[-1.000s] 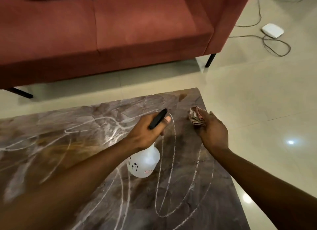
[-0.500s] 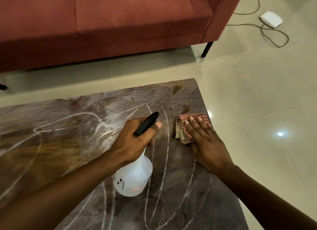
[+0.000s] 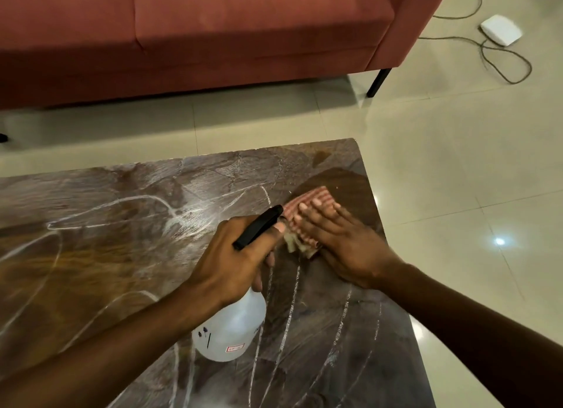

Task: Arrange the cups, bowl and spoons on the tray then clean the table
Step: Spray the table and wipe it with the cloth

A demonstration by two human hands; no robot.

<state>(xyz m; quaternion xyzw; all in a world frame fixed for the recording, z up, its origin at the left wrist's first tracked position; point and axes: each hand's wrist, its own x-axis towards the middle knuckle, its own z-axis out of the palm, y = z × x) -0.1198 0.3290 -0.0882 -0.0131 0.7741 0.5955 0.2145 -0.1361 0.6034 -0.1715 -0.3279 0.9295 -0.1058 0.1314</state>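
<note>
pressing cloth (image 3: 320,195) near the table (image 3: 362,176) edge, right hand (image 3: 344,243) flat; left hand (image 3: 231,261) grips bottle (image 3: 234,328).

Table (image 3: 91,225) top: brown stone-look slab, glossy, smeared with whitish streaks; darker wet-looking patch at far right corner. Cloth (image 3: 316,194): red-and-white checked woven fabric, matt, soft; motion-blurred, pale underside possibly a second layer. Spray bottle (image 3: 234,331): translucent white plastic, smooth. Trigger (image 3: 259,228): matt black plastic. Sofa (image 3: 213,42): rust-red fabric upholstery, matt. Sofa leg (image 3: 377,83): black, smooth. Floor (image 3: 457,164): cream polished tiles, mirror-glossy, bright glints.
</note>
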